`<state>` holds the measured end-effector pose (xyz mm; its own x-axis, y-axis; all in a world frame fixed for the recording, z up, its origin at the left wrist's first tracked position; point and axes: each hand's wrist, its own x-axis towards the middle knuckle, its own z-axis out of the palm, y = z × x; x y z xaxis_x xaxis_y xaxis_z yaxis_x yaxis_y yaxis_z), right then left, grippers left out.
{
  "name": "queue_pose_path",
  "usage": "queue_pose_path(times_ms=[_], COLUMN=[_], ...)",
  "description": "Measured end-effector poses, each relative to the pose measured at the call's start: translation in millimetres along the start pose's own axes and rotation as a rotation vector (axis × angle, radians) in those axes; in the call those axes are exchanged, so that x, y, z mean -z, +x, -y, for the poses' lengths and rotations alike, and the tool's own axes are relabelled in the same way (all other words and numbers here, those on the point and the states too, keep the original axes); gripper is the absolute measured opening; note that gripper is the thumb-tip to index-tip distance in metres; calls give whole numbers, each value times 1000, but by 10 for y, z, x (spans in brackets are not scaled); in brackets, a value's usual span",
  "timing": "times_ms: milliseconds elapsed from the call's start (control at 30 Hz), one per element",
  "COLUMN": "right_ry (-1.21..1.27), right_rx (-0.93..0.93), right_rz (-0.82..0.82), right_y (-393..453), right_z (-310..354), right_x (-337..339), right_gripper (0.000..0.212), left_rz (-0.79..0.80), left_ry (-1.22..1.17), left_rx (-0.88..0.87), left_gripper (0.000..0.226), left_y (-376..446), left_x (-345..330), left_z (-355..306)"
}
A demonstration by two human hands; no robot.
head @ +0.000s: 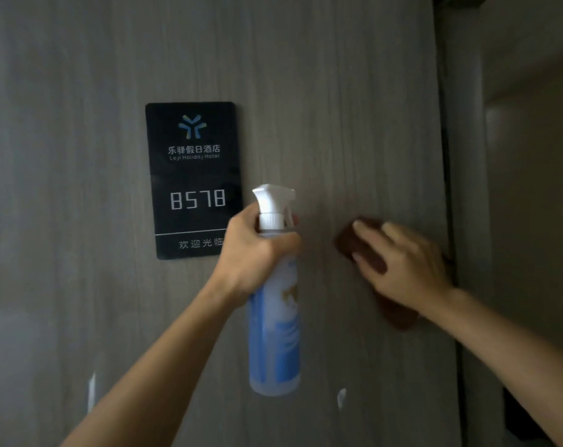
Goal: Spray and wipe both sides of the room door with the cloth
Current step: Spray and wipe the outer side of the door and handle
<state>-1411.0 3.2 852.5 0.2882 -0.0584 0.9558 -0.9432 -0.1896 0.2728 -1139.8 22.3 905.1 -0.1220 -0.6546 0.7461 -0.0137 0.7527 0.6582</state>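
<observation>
The grey wood-grain room door (338, 108) fills most of the view. My left hand (257, 253) grips the neck of a blue and white spray bottle (275, 333), held upright with its white nozzle pointing right at the door. To its right, my right hand (405, 262) presses a brown cloth (351, 243) flat against the door with spread fingers. Part of the cloth hangs below the palm. The right hand and cloth are motion-blurred.
A black hotel room-number plate (193, 175) reading 8578 is fixed to the door left of the bottle. The door's right edge (447, 188) meets a dark gap and a grey frame (467, 140). Two small white marks sit low on the door.
</observation>
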Motion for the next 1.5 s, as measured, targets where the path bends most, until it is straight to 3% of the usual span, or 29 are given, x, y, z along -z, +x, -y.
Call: queue_pose_path(times_ms=[67,133,300,367,500,567,633,767,833,900,967,1033,1100,1200,1267,1367,1500], right_ry=[-10,-20,-16,-23,44,47,68,44,63,80,98,102,106,72,60,54,65], right_rx=[154,179,-230,-274,88,158,28,-411,-496,-364,-81,84,23,-285,-391,-363,-85], right_rz=[65,88,-91,-131,-49,-10,-57,-181,-203,-184,-94,-29,-35,-150,-167,-172,-104], right_y=[-188,-51,683,674,61,-39,147,751,740,443,30,-143,51,656,903,806,309], right_z=[5,-78,-131,-55,126,96,49,-22,132,374,534,477,342,185,147,272,457], right_x=[-25,3,26,-15,-65,-66,-73,-81,-122,-163,-161,-127,-107,-101,-111,-133,-192], right_gripper=[46,44,42,42,43,42,41,41,41,40,41,41,41,42,43,42,43], left_rz=[35,54,96,107,122,138,155,168,179,180,179,185,187,185,186,194,231], left_ry=[21,45,49,24,32,32,33,28,30,27,19,13,11,9,-1,-15,-39], left_rx=[-7,-3,0,2,-10,-5,1,19,23,19,15,12,12,7,10,15,17], left_gripper=[41,47,43,40,42,44,46,49,48,46,46,46,44,46,47,45,45], left_y=[109,189,264,274,268,244,216,177,171,175,191,202,203,199,192,179,166], left_x=[92,144,204,205,207,229,253,292,311,327,332,330,326,319,329,350,402], left_z=[-21,-24,-28,-25,-13,-13,-19,-25,-11,11,33,46,51,56,55,47,50])
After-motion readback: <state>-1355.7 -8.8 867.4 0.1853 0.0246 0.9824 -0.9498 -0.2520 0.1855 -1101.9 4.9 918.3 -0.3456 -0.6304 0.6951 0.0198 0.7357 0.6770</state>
